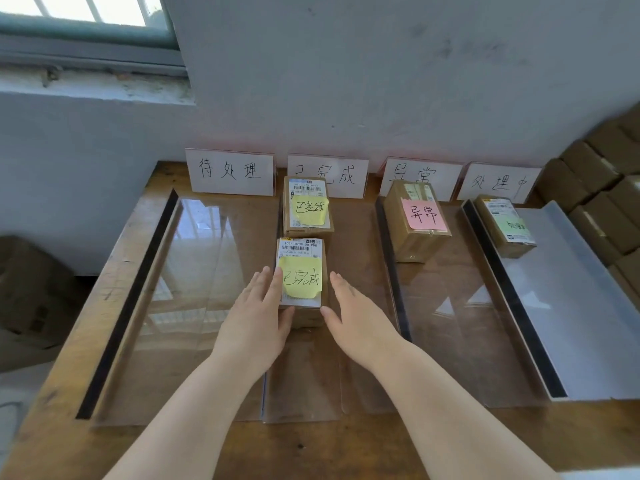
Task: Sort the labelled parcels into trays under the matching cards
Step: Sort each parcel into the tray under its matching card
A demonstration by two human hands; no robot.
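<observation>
A brown parcel with a yellow note (302, 281) lies in the second clear tray (301, 386), under the second card (343, 174). My left hand (256, 323) presses against its left side, thumb at its front edge. My right hand (356, 323) is beside its right side with fingers spread a little apart from it, and only the thumb tip meets the front corner. Another yellow-note parcel (308, 207) lies behind it in the same tray. A pink-note parcel (420, 216) sits in the third tray (450, 323), and a green-note parcel (509, 226) in the fourth tray (561, 306).
The first clear tray (194, 306), under the leftmost card (230, 171), holds no parcel. The trays lie on a wooden table (311, 445) against the wall. Stacked cardboard boxes (602, 188) stand at the right, and a box (31, 289) sits on the floor at the left.
</observation>
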